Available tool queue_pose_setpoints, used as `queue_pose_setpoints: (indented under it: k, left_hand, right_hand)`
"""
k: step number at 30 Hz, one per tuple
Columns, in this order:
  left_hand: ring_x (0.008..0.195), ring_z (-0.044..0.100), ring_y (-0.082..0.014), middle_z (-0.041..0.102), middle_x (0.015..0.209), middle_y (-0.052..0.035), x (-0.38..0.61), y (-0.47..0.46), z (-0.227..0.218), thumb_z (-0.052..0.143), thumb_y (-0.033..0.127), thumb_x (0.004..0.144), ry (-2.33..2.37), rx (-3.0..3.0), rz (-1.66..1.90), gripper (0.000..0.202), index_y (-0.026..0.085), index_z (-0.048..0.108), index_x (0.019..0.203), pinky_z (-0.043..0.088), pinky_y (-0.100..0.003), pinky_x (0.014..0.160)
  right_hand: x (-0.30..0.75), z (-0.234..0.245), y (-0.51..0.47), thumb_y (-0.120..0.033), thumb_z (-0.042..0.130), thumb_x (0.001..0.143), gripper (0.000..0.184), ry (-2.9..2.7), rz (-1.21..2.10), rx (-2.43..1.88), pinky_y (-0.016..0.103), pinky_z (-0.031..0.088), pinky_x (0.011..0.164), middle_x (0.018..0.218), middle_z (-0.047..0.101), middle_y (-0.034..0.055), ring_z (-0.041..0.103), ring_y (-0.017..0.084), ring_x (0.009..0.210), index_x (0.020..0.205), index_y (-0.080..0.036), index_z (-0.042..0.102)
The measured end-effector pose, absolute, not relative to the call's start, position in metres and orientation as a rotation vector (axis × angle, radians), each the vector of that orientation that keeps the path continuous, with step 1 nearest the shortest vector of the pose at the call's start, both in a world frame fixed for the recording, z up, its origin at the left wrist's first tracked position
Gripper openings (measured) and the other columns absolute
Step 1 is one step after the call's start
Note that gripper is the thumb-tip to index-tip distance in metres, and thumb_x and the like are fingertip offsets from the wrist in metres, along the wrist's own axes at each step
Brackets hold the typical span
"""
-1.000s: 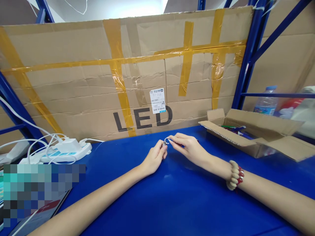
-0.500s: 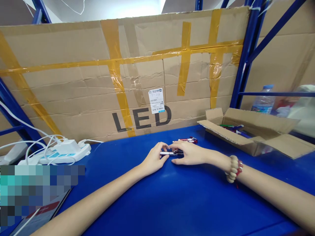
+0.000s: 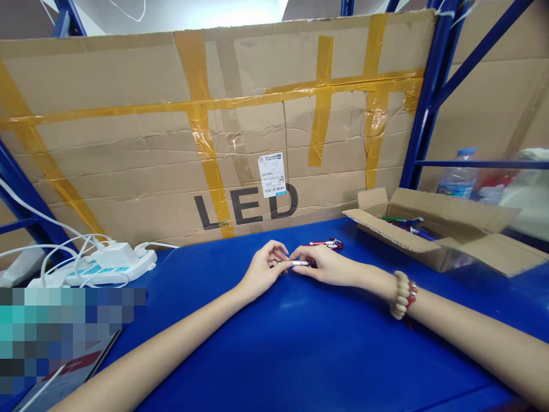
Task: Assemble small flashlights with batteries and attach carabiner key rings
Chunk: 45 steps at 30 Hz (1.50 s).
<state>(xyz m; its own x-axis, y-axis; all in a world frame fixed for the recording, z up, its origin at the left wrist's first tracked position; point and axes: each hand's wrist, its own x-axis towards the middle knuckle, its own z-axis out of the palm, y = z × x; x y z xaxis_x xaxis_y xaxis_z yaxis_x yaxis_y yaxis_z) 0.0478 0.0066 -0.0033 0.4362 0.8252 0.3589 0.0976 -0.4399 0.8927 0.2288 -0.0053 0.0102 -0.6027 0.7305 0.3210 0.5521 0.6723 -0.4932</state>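
Note:
Above the blue table top (image 3: 274, 337), a slim silver pen-like stick (image 3: 299, 263) lies level between my two hands. My left hand (image 3: 265, 266) pinches its left end with the thumb and fingers. Its right part, which has a dark end, is in the fingers of my right hand (image 3: 326, 263), partly hidden by them. Just behind the right hand rests a similar red and silver stick (image 3: 328, 244) with a loop-like end. A beaded bracelet (image 3: 400, 294) circles my right wrist.
To the right stands an open cardboard box (image 3: 403, 232) holding pen-like items. A white power strip (image 3: 115, 272) with cables sits at left, near a dark flat device (image 3: 81, 366). A big cardboard panel (image 3: 150, 171) closes off the back. Behind the rack is a plastic bottle (image 3: 458, 174).
My right fingers have closed in on the silver stick, and my left thumb now lies along its left end. The stick has tilted slightly and shows less of its dark part.

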Motion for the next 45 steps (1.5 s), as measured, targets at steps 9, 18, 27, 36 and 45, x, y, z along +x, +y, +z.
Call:
queue_pose_setpoints:
  k: [9,18,27,36,45]
  left_hand:
    - [0.066,0.056,-0.0122,0.055,0.073,0.0002,0.0473,0.0056,0.0009,0.055,0.039,0.078,0.757,1.722,1.154,0.023,0.017,0.050,0.085,0.044,-0.022,0.055]
    - [0.074,0.055,-0.0145,0.054,0.077,-0.0020,0.0447,0.0112,-0.0012,0.050,0.036,0.079,0.811,1.593,1.239,0.019,0.018,0.050,0.084,0.043,-0.022,0.057]
    - [0.072,0.055,-0.0141,0.054,0.076,-0.0015,0.0440,0.0125,-0.0012,0.049,0.035,0.078,0.836,1.551,1.290,0.018,0.018,0.049,0.083,0.041,-0.021,0.056]
    - [0.069,0.055,-0.0140,0.054,0.074,-0.0013,0.0440,0.0126,-0.0018,0.048,0.034,0.079,0.832,1.555,1.288,0.017,0.018,0.050,0.082,0.041,-0.022,0.056]
    - [0.069,0.055,-0.0144,0.054,0.074,-0.0018,0.0432,0.0119,-0.0017,0.045,0.034,0.081,0.798,1.578,1.296,0.017,0.018,0.049,0.083,0.040,-0.022,0.056]
  right_hand:
    - [0.2251,0.0081,-0.0039,-0.039,0.033,0.090,0.035,-2.355,0.493,-1.037,0.026,0.039,0.067,0.077,0.059,0.0030,0.052,0.014,0.071,0.084,-0.015,0.058]
    - [0.2246,0.0096,-0.0042,-0.035,0.033,0.089,0.031,-2.276,0.544,-1.072,0.026,0.037,0.068,0.074,0.055,0.0014,0.049,0.014,0.070,0.076,-0.016,0.053]
    - [0.2225,0.0066,-0.0048,-0.047,0.037,0.087,0.037,-2.264,0.576,-1.058,0.025,0.036,0.066,0.075,0.056,0.0010,0.048,0.013,0.069,0.079,-0.016,0.056]
    - [0.2218,0.0064,-0.0020,-0.053,0.036,0.085,0.044,-2.110,0.711,-1.034,0.023,0.024,0.054,0.060,0.031,-0.0045,0.028,0.008,0.056,0.062,-0.016,0.040]
    - [0.2194,0.0108,-0.0036,-0.059,0.036,0.083,0.048,-2.015,0.809,-0.963,0.023,0.021,0.049,0.057,0.032,-0.0046,0.027,0.007,0.051,0.060,-0.017,0.038]
